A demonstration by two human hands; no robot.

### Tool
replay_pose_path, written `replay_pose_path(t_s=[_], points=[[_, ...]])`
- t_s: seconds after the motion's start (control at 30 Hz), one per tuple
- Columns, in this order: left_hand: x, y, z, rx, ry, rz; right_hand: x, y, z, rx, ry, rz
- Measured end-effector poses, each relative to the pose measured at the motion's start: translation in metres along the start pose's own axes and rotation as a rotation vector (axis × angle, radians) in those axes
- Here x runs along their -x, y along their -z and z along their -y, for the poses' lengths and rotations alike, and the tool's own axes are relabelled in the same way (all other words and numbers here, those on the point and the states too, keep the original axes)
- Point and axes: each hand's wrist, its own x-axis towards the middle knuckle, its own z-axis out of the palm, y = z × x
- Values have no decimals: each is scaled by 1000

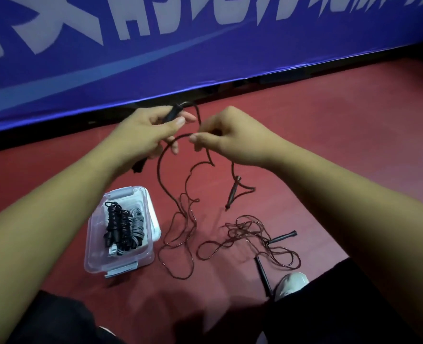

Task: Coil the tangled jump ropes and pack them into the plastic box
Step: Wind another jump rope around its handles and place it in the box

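Observation:
My left hand (pixel 143 132) grips the black handle (pixel 172 114) of a thin dark jump rope (pixel 178 207). My right hand (pixel 230 137) pinches that rope's cord just right of the handle, and the cord arcs down from both hands to loose loops on the floor. Its other handle (pixel 232 193) hangs below my right hand. A second rope (pixel 250 242) lies tangled on the floor at the right with two black handles (pixel 282 237). The clear plastic box (pixel 95 256) stands open at lower left and holds coiled black and grey ropes (pixel 123 227).
The red floor (pixel 329 120) runs up to a blue banner wall (pixel 205 45) close behind my hands. The box lid (pixel 155 219) lies under or beside the box. My dark-trousered knees and a white shoe (pixel 292 284) are at the bottom.

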Motion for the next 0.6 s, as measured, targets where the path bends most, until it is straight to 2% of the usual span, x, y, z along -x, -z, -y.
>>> replay_pose_path(t_s=[0.1, 0.2, 0.27, 0.4, 0.5, 0.53, 0.6], points=[[4, -5, 2, 12, 13, 55, -3, 8, -1, -31, 3, -49], [1, 3, 6, 198, 25, -76, 0, 3, -26, 2, -67, 54], [-2, 13, 10, 311, 47, -183, 4, -2, -54, 30, -199, 150], [-6, 19, 24, 315, 124, -265, 17, -6, -93, -147, -436, 279], [-10, 18, 31, 357, 198, -310, 20, -8, -96, -253, -458, 275], [-12, 20, 31, 307, 206, -330, 19, -9, -94, -299, -449, 249], [-13, 27, 34, -63, 188, -329, 16, -8, -84, -348, -435, 207]])
